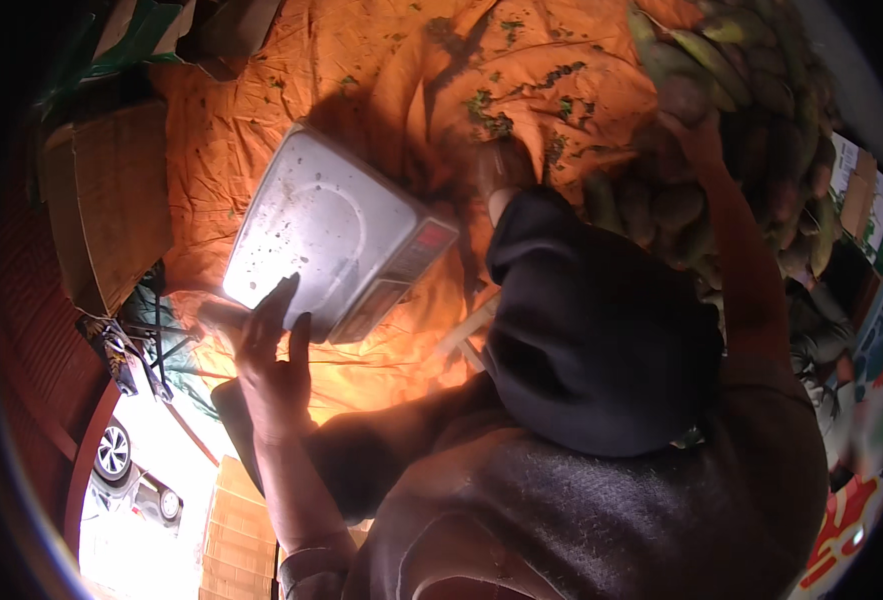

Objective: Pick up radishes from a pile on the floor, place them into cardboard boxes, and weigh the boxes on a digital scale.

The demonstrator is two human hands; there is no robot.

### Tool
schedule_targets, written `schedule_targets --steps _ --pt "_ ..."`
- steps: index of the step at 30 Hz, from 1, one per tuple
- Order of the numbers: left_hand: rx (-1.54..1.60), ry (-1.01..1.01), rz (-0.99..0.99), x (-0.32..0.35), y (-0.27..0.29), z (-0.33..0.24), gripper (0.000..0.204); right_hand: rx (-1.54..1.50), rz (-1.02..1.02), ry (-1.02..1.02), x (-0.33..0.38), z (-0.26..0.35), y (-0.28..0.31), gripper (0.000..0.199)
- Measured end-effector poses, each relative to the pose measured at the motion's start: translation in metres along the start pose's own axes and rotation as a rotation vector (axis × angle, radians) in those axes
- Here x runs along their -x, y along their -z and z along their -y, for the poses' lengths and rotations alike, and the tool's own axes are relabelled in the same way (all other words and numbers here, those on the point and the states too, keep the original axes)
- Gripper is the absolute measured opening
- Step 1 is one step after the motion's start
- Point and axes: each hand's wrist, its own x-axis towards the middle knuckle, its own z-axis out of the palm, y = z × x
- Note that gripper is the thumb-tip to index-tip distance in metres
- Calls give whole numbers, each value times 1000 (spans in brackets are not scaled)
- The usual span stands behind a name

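L hand (276, 355) is at the near-left corner of a digital scale (311, 215), fingers spread, tips overlapping the platform edge; can't tell if they press on it or just hover. Scale lies up & slightly R of that hand, so L is the nearer one; R is well apart. Platform is squarish, no clear long axis; it sits askew, w/ its control panel (406, 255) edge facing lower R, twd the body.

R hand (699, 138) is far out, upper R, arm nearly straight, against a rounded brownish piece (685, 98) at the L edge of a heap of gourd-like produce (761, 150). Piece is just beyond the fingers; too blurred/dim to tell if it's gripped or only touched. Nearby long green pieces slant down to the R.

Edges/room: widest stretch of orange cloth (381, 60) runs above the scale & across to the heap, creased, w/ leafy scraps (488, 110) strewn approx midway. A black-clothed bulk (601, 310) fills the space btwn the two arms, below that stretch; can't tell which body part it is. Cardboard carton (116, 200) stands L of the scale, apart from it.
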Motion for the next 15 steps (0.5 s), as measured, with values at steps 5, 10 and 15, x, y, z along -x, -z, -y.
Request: schedule_targets --steps 5,10,15 --pt "-19 -29 -14 11 2 -10 37 -11 -243 -78 94 -55 77 104" --pt "2 -47 -20 12 0 -19 33 151 -274 -233 164 -113 79 116" --pt "8 -182 -130 15 -5 -11 28 193 -352 -268 167 -77 63 116"
